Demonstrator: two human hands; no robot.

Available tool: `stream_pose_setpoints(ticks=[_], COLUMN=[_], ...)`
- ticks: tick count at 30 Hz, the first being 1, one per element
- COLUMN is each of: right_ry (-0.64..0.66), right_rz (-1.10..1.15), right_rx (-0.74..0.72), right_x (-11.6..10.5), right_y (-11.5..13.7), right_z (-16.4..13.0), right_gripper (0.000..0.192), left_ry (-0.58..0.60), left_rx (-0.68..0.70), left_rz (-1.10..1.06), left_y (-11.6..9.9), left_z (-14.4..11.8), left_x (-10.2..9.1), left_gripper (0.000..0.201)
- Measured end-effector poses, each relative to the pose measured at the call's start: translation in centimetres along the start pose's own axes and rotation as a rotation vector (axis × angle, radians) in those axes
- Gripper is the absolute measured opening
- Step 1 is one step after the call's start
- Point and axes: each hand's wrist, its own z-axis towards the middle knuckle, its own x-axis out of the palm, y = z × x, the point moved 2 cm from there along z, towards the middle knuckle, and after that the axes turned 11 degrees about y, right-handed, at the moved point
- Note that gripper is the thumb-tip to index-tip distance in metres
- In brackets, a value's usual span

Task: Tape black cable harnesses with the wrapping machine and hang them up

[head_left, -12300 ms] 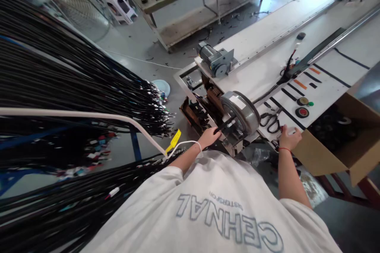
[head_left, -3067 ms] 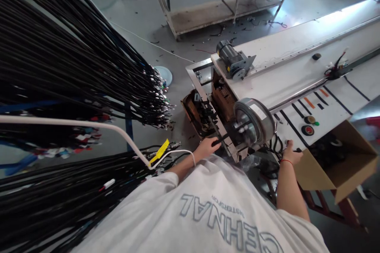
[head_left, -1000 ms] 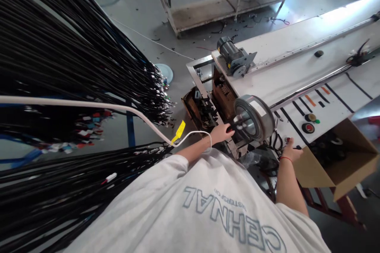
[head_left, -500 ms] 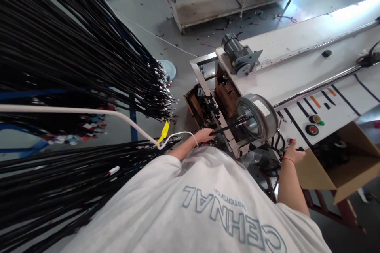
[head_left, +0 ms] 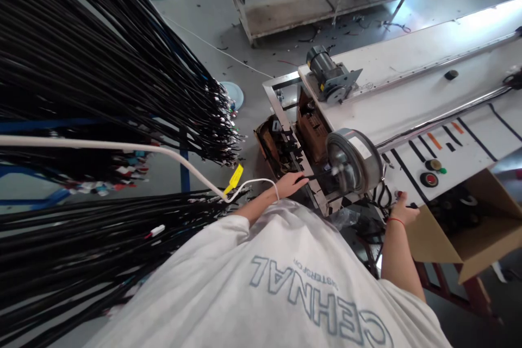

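My left hand (head_left: 292, 184) is closed around a black cable (head_left: 316, 176). The cable's far end runs into the centre of a round metal drum (head_left: 359, 157) at the near end of the white bench. The middle of the drum looks blurred. From my wrist a white cord (head_left: 255, 180) with a yellow tag (head_left: 234, 178) leads off to the left. My right hand (head_left: 403, 211) is at the bench's front edge, beside the cardboard box. Its thumb is up by a small red spot, and another finger stretches right. I see nothing held in it.
Black cable bundles (head_left: 163, 76) with white connectors hang at left on a blue frame (head_left: 185, 168). A motor (head_left: 326, 68) is mounted on the white bench (head_left: 391, 103), near a red button (head_left: 429, 179). An open cardboard box (head_left: 436, 239) stands at right.
My left hand has moved right, closer to the drum, and less cable shows between them. The white cord and yellow tag have shifted right too. My right hand stays in place.
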Motion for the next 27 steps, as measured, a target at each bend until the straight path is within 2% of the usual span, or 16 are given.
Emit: stream_pose_setpoints(ticks=[7, 14, 16, 19, 21, 27], right_ry=[-0.015, -0.028, -0.02, -0.022, -0.028, -0.024], right_rz=[0.019, -0.023, -0.032, -0.041, -0.044, -0.042], right_rx=[-0.014, -0.016, -0.003, 0.015, 0.019, 0.007], right_x=[0.3, 0.3, 0.3, 0.3, 0.3, 0.3], right_y=[-0.5, -0.5, -0.3, -0.1, -0.1, -0.1], right_z=[0.3, 0.2, 0.1, 0.0, 0.0, 0.0], right_gripper=[0.049, 0.051, 0.052, 0.051, 0.052, 0.059], left_ry=[-0.02, -0.081, -0.036, 0.128, 0.183, 0.117], left_rx=[0.005, 0.023, 0.031, 0.04, 0.006, -0.062], left_rz=[0.047, -0.041, -0.138, -0.33, -0.409, -0.45], left_y=[-2.1, -2.7, -2.8, -2.9, -2.8, -2.6], left_z=[3.0, 5.1, 5.5, 5.8, 5.9, 5.8], left_x=[0.5, 1.8, 2.1, 2.6, 2.8, 2.7], left_gripper=[0.033, 0.027, 0.035, 0.049, 0.054, 0.057])
